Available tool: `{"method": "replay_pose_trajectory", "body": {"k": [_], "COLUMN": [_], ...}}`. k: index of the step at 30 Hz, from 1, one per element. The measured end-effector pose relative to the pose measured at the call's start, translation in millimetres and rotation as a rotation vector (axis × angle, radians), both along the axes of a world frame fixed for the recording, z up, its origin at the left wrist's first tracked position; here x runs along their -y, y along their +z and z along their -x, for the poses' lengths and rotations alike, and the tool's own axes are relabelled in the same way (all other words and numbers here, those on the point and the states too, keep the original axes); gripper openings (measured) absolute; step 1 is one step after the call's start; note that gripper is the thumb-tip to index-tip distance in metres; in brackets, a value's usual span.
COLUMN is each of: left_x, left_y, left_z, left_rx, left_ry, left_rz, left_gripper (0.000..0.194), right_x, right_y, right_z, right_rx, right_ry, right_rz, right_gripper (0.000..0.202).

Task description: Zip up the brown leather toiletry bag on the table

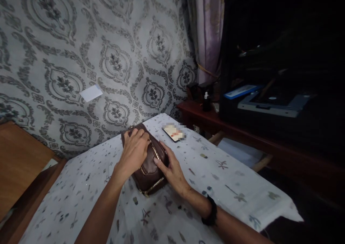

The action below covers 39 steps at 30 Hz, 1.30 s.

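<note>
A dark brown leather bag (150,165) with gold-coloured zippers lies on the cloth-covered table in front of me. My left hand (136,148) is closed over its upper left part, the bent fingers pressed together at the end of a pocket zipper (155,151); what lies under the fingertips is hidden. On the right side, my right hand (171,166) grips the bag, thumb on top and fingers along its edge. A second zipper (155,185) runs along the near end. Beyond the bag lies a phone (174,132), its screen blurred out.
A patterned white cloth (221,190) covers the table. Wallpaper behind carries a small white paper (91,93). To the right are an open drawer (241,152), a small dark bottle (206,102) and a dark cabinet. A wooden panel (23,161) stands at left.
</note>
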State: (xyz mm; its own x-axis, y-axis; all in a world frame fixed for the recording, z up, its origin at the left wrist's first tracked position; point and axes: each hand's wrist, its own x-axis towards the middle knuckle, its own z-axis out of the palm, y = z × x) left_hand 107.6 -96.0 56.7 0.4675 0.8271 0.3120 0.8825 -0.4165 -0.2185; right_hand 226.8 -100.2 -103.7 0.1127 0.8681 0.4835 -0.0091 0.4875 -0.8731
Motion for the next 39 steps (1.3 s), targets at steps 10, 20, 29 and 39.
{"method": "replay_pose_trajectory", "body": {"k": [10, 20, 29, 39], "left_x": [5.5, 9.0, 11.6, 13.6], "left_y": [-0.8, -1.0, 2.2, 0.8], "left_z": [0.5, 0.9, -0.9, -0.4], "left_rx": [0.000, 0.010, -0.005, -0.043], "left_ry": [-0.055, -0.062, -0.084, -0.141], "left_rz": [0.022, 0.052, 0.085, 0.082], "left_gripper": [0.019, 0.019, 0.016, 0.017], "right_x": [1.3, 1.8, 2.9, 3.3], "right_y": [2.7, 0.4, 0.4, 0.7], "right_z": [-0.5, -0.4, -0.8, -1.8], "right_rx": [0.004, -0.005, 0.017, 0.034], "right_ry": [-0.004, 0.037, 0.027, 0.035], "right_rz": [0.001, 0.021, 0.003, -0.001], "right_gripper": [0.064, 0.064, 0.062, 0.064]}}
